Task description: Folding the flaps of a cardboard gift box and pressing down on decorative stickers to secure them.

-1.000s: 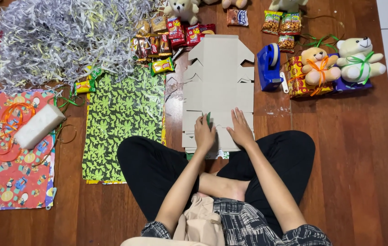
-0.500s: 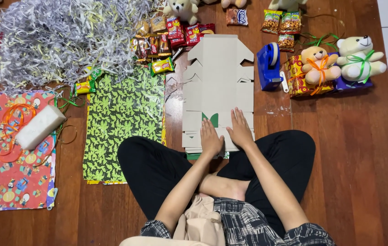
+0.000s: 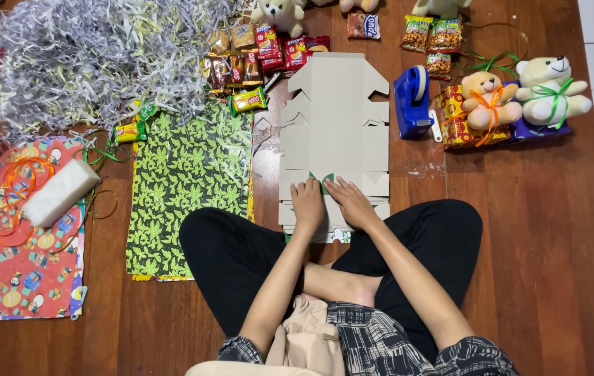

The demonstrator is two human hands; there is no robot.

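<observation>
Head view shows the flat cardboard box blank (image 3: 334,132) lying on the wooden floor (image 3: 534,230) just in front of my crossed legs, with my left hand (image 3: 308,203) and my right hand (image 3: 350,202) pressed flat on its near edge, fingers spread and gripping nothing. Just left of it lies a green leaf-print wrapping sheet (image 3: 189,188), and beyond that a red patterned sheet (image 3: 28,264) bearing a white block (image 3: 60,193). Farther off are shredded paper (image 3: 95,56), snack packets (image 3: 255,49), a blue tape dispenser (image 3: 413,101) and two teddy bears (image 3: 520,97).
</observation>
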